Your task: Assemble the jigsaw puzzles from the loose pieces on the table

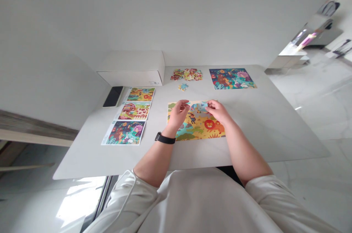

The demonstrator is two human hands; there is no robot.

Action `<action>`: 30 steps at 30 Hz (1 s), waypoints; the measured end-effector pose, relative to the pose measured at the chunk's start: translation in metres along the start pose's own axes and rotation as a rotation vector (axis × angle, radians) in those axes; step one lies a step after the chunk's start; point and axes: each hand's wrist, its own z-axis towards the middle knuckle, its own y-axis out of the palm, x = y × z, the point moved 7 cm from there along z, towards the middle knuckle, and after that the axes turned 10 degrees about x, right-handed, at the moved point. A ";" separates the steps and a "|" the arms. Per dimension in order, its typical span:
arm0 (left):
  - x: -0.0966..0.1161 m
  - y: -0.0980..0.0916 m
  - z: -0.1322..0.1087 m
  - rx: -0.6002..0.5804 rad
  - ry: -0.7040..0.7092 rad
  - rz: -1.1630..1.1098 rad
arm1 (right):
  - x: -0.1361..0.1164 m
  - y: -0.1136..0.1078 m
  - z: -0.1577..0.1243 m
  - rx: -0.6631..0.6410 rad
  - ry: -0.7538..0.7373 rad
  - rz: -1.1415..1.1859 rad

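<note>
A yellow jigsaw picture with two lions [196, 128] lies on the table in front of me. Over its upper left part is my left hand [180, 111], fingers curled, and whatever they may hold is too small to make out. My right hand [216, 110] is over the upper right part, thumb and fingers pinched at a light blue piece [202, 108]. Beyond the picture lie a few loose blue and yellow pieces [183, 87] and a heap of mixed pieces [189, 74].
At the back right lies a dark forest puzzle [232, 78]. On the left are three reference pictures [132, 115], a black phone [113, 96] and a white box [132, 71] against the wall. The table's front edge [198, 165] runs near my body.
</note>
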 end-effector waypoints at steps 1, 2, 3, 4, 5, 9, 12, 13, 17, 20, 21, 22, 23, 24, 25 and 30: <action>0.001 0.000 0.000 -0.004 0.010 0.019 | 0.001 0.001 0.000 -0.010 -0.010 -0.013; 0.001 0.001 -0.001 -0.011 0.019 0.038 | 0.002 0.002 -0.001 -0.017 -0.023 -0.027; 0.002 0.002 -0.001 -0.020 0.030 0.053 | 0.002 0.003 -0.001 -0.020 -0.037 -0.040; 0.003 0.004 -0.002 -0.033 0.043 0.065 | 0.003 0.004 -0.001 -0.019 -0.051 -0.055; 0.003 0.005 -0.003 -0.048 0.057 0.075 | 0.003 0.004 -0.001 -0.014 -0.065 -0.069; 0.003 0.008 -0.005 -0.081 0.113 0.137 | 0.002 0.004 0.000 -0.001 -0.111 -0.130; 0.002 0.008 -0.007 -0.102 0.148 0.178 | -0.002 -0.007 0.003 0.034 -0.139 -0.151; 0.003 0.009 -0.007 -0.112 0.157 0.185 | -0.004 -0.013 0.004 0.058 -0.143 -0.149; 0.005 0.010 -0.009 -0.136 0.209 0.229 | -0.009 -0.044 0.011 0.155 -0.138 -0.111; 0.005 0.011 -0.009 -0.149 0.255 0.298 | -0.011 -0.063 0.015 0.201 -0.137 -0.094; 0.005 0.011 -0.008 -0.152 0.267 0.327 | -0.011 -0.067 0.016 0.212 -0.136 -0.099; 0.004 0.011 -0.008 -0.153 0.276 0.357 | -0.010 -0.070 0.016 0.221 -0.135 -0.107; 0.004 0.011 -0.008 -0.155 0.285 0.388 | -0.010 -0.072 0.017 0.226 -0.134 -0.117; 0.004 0.011 -0.008 -0.159 0.294 0.417 | -0.010 -0.073 0.017 0.228 -0.134 -0.131; 0.005 0.012 -0.008 -0.163 0.303 0.444 | -0.009 -0.073 0.017 0.225 -0.134 -0.148; 0.006 0.014 -0.011 -0.191 0.335 0.536 | -0.004 -0.067 0.018 0.176 -0.127 -0.243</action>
